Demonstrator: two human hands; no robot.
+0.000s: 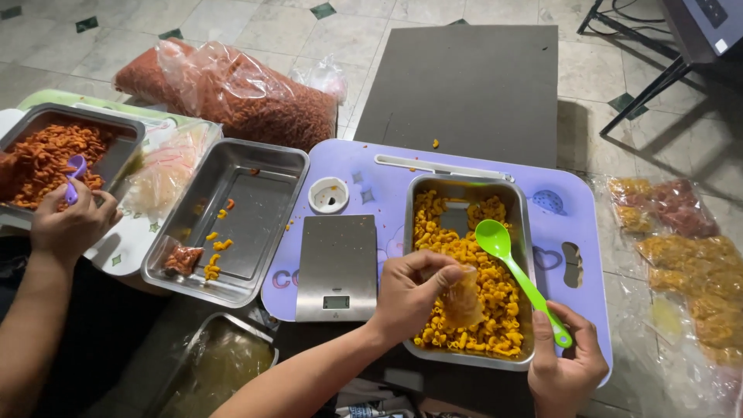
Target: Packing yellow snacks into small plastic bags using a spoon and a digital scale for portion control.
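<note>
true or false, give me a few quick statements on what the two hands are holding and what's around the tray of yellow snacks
1. The right hand holds a green spoon. True.
2. The left hand holds a purple spoon. False: it holds a small clear bag; the purple spoon is in another person's hand at the far left.
3. The metal tray under both hands holds yellow curled snacks. True.
4. The kitchen scale has a bag on it. False: its plate is bare.
5. The scale lies to the right of the yellow-snack tray. False: it lies to its left, on the lilac table.
</note>
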